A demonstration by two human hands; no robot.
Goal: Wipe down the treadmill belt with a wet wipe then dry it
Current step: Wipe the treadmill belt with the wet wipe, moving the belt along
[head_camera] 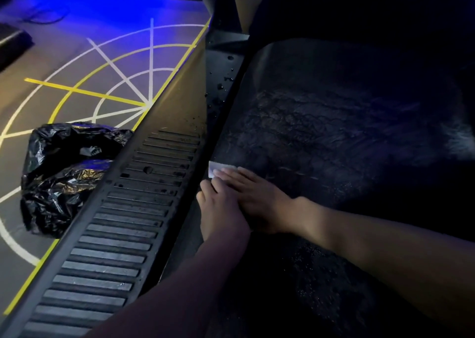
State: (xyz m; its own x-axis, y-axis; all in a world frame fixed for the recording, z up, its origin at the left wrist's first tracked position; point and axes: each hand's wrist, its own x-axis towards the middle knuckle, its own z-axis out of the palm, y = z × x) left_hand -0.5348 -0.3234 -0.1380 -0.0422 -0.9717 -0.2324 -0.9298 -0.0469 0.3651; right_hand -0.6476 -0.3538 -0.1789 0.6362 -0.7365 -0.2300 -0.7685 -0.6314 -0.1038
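The dark treadmill belt (321, 121) fills the right half of the view, with wet streaks across its middle. A small white wipe (215, 168) lies at the belt's left edge, mostly covered. My right hand (254, 196) lies flat on the wipe with straight fingers and presses it onto the belt. My left hand (218, 209) sits just beside it at the belt's edge, its fingertips touching the wipe's near edge; its fingers look slightly bent, and I cannot tell if they pinch the wipe.
A ribbed black side rail (128, 222) runs along the belt's left side. Beyond it, a crumpled black plastic bag (61, 173) lies on the floor, which has yellow and white tape lines (108, 80). Water droplets dot the front deck (221, 80).
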